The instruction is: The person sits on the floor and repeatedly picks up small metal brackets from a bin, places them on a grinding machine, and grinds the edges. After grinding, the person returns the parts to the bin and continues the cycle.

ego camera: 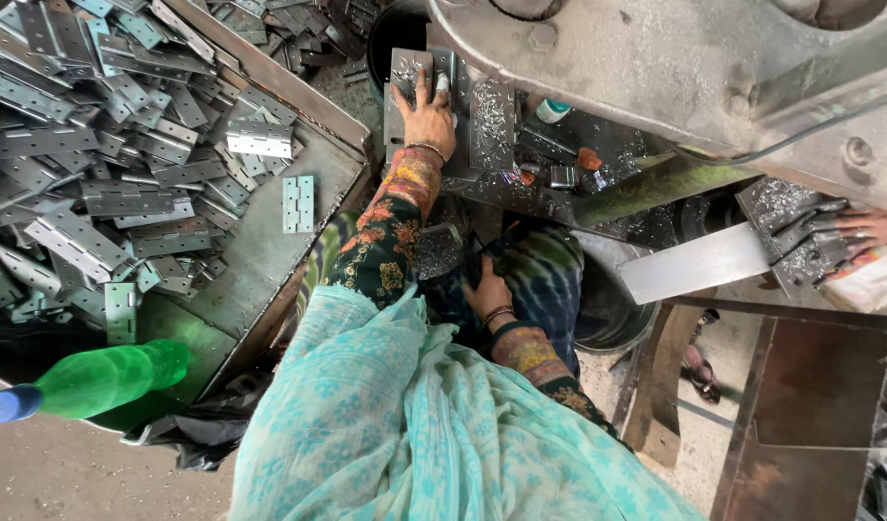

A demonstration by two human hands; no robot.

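Grimy workshop floor and grey metal fill the view, seen from above the worker's lap. At nine o'clock a big sheet-metal tray (pixel 270 253) holds a heap of steel hinges (pixel 96 164), most lying flat and tangled; one opened hinge (pixel 298 204) lies alone on the bare tray floor toward the centre. At seven o'clock a green plastic bottle (pixel 96 381) with a blue cap lies on its side at the tray's near corner.

At twelve o'clock the left hand (pixel 427 114) lies flat, fingers spread, pressing a hinge plate (pixel 412 87) onto the bed of the press (pixel 656 68), among bright metal shavings (pixel 492 111). By the look of it, the step in hand is seating this plate in position on the bed. A next move would call for keeping the plate square and getting the fingers clear of the tool.

At six o'clock the right hand (pixel 487 294) rests low in the lap, fingers curled downward against dark cloth; whether it holds anything I cannot tell.

At three o'clock another person's hand (pixel 868 227) touches a dark metal piece (pixel 801 241) strewn with shavings, beside a pale flat bar (pixel 699 262).
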